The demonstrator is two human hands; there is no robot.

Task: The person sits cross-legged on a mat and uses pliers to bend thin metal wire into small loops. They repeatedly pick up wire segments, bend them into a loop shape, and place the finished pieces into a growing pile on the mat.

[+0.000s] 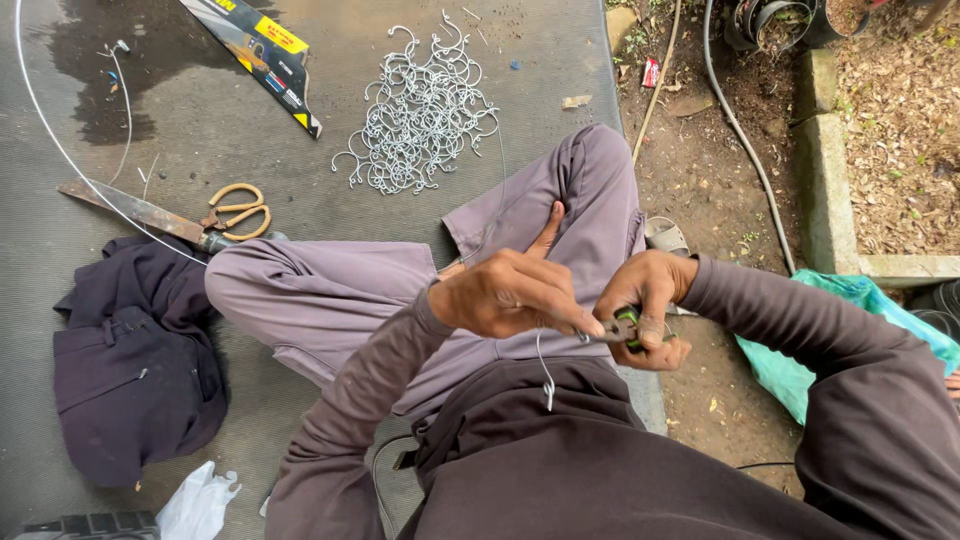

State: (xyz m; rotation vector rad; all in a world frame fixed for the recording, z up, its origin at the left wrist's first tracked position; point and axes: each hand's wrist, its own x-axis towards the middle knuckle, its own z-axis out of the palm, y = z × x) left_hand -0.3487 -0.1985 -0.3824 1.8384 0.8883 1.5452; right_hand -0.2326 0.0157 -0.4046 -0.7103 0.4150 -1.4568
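Looking down from the head camera, a seated person is seen cross-legged on a grey ribbed mat [300,160], in mauve trousers and a dark brown long-sleeved top.

A short length of thin silvery wire [545,372] is held in front of the lap. It hangs down from the fingers, slightly curved, and ends in a small twisted loop or hook at the bottom; its upper end is hidden between the fingers.

The left hand [515,292] is clenched, the wire pinched at its fingertips, one finger raised and pointing away from the body. The right hand [648,305] is closed around green-handled pliers [625,328], whose metal nose is brought to the top of the wire, just beside the left fingertips. Whether the nose is actually biting the wire cannot be told.

On the mat beyond the knees a heap of finished silvery wire hooks [420,110] is noted. To the left lie large rusty shears with tan looped handles [185,220], a long curving strand of bare wire [45,125], a folded dark navy garment [135,360] and a black and yellow cardboard package [262,50]. A crumpled white plastic bag [198,505] sits at the lower edge. Bare earth, a grey hose [745,140] and a green plastic sheet [850,320] are seen on the right.
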